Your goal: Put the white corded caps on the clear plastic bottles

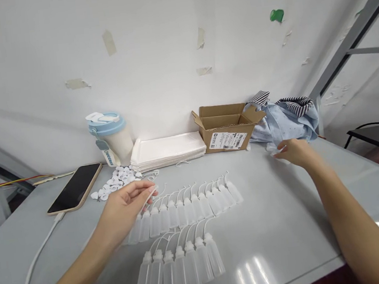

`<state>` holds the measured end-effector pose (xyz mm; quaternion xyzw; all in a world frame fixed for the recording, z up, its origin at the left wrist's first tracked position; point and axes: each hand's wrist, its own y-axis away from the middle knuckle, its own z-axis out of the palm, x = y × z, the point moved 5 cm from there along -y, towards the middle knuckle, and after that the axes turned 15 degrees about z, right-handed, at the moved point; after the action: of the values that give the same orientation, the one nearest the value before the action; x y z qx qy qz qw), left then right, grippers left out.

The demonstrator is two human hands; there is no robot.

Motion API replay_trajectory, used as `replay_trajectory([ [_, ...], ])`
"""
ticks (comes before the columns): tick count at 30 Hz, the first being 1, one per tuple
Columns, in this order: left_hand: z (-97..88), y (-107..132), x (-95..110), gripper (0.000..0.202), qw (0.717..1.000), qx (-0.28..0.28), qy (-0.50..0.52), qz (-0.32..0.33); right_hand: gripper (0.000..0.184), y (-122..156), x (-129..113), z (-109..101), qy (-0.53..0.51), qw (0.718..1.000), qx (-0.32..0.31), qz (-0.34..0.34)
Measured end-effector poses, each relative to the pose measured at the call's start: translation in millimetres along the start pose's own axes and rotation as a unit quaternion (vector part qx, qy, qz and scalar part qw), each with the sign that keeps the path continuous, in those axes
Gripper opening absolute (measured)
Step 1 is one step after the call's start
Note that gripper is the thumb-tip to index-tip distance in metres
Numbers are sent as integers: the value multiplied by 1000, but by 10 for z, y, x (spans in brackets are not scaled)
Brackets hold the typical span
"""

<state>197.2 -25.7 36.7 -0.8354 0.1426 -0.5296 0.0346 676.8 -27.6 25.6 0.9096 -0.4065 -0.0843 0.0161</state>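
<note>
Seven front-row bottles (pixel 181 270), contents unclear, lie before one open carton (pixel 205 139); left hand (pixel 125 208) pinches one tube (pixel 151 194); right hand (pixel 295 152): finger grip unclear.

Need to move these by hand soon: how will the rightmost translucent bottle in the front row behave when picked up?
The rightmost front-row bottle is probably light, since its translucent body shows no obvious liquid. Its thin tube likely flexes or sways, as it already bends in an arc.
</note>
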Motion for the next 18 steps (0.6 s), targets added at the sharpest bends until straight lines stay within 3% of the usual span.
replay_trajectory([
  [6,65,198,-19,26,991,-18,120,-60,27,343,-323,-54,-135,987,30,-78],
  [8,95,246,11,23,983,-35,160,-86,27,561,-500,-66,-220,967,33,-127],
  [11,147,303,44,20,970,-50,212,-111,30,987,-796,42,-318,923,-29,-213],
  [12,172,323,47,20,964,-54,234,-117,29,1146,-889,103,-354,900,-70,-242],
  [14,230,365,47,19,949,-59,283,-128,24,1478,-1070,260,-503,772,-266,-284],
  [15,260,385,50,19,940,-60,307,-132,23,1631,-1138,344,-528,724,-345,-279],
  [18,339,438,75,20,918,-59,365,-146,23,2009,-1268,510,-556,622,-489,-255],
])
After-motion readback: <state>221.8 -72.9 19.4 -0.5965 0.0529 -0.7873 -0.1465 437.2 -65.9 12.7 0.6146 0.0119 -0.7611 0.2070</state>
